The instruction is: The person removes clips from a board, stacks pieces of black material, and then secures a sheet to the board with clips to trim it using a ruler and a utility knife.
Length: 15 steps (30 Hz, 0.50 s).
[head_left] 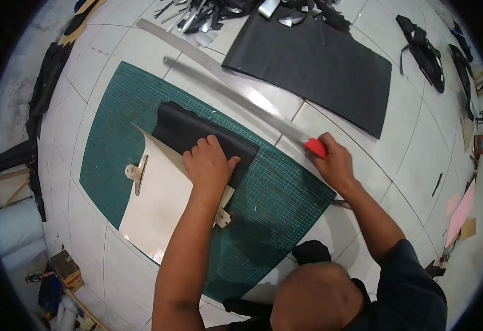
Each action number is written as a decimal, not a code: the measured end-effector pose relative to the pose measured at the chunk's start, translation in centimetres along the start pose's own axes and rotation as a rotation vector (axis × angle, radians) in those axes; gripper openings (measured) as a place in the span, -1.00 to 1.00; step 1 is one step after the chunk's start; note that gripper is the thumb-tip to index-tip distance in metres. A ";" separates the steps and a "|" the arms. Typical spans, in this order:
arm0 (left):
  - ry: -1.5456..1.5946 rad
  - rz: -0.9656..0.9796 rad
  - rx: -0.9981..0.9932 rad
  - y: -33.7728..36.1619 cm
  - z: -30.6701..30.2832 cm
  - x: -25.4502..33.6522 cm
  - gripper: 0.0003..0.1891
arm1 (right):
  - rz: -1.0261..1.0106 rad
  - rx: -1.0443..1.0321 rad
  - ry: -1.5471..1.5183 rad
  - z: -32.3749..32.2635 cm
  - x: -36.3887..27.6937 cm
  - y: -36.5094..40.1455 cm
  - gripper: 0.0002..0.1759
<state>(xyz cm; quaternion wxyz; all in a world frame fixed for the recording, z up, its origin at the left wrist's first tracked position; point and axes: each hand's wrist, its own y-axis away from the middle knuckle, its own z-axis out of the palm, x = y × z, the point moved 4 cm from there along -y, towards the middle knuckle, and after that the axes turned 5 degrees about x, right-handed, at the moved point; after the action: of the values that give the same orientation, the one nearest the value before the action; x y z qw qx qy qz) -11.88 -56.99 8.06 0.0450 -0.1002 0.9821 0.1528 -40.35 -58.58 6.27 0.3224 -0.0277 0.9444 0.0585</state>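
My left hand [211, 164] presses flat on a folded black piece of material [183, 128] that lies on a green cutting mat [114, 143]. A pale beige template sheet [158, 198] lies partly under the black piece, with a metal clip [136, 172] on its left edge and another [223, 217] by my wrist. My right hand [336, 165] is off the mat's right corner, shut on a small red tool [315, 148]. The tool sits at the near end of a long metal strip [225, 83].
A large black sheet [319, 63] lies on the white tiled floor beyond the mat. Black and silver scraps [214, 14] pile at the top, and black straps [421, 49] lie at the right. Pink papers [462, 212] are at the far right, white rolls [12, 226] at the left.
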 end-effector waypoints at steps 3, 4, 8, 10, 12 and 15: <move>-0.045 0.101 0.004 0.3 -1.1 2.1 -0.25 | 0.080 0.082 -0.035 -4.4 3.9 3.2 -0.63; -0.077 0.138 -0.001 0.4 -1.3 2.8 -0.25 | 0.126 0.098 -0.060 -5.8 5.4 4.6 -0.62; -0.100 0.127 -0.024 0.2 -1.2 5.4 -0.28 | 0.235 0.129 -0.021 -10.6 12.3 13.3 -0.57; -0.124 0.080 0.022 0.2 -0.7 6.0 -0.34 | 0.338 0.106 -0.002 -12.7 15.4 18.2 -0.58; -0.147 0.072 0.008 0.3 -0.2 6.2 -0.36 | 0.324 0.101 -0.035 -14.3 17.8 23.0 -0.59; -0.134 0.051 -0.001 0.6 -0.1 6.3 -0.43 | 0.359 0.076 -0.081 -15.8 21.6 29.6 -0.60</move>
<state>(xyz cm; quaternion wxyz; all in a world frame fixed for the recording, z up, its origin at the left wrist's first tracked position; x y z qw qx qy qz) -18.16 -57.59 7.63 0.1066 -0.0645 0.9791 0.1608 -69.62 -31.60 8.21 0.3452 0.1560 0.9220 0.0807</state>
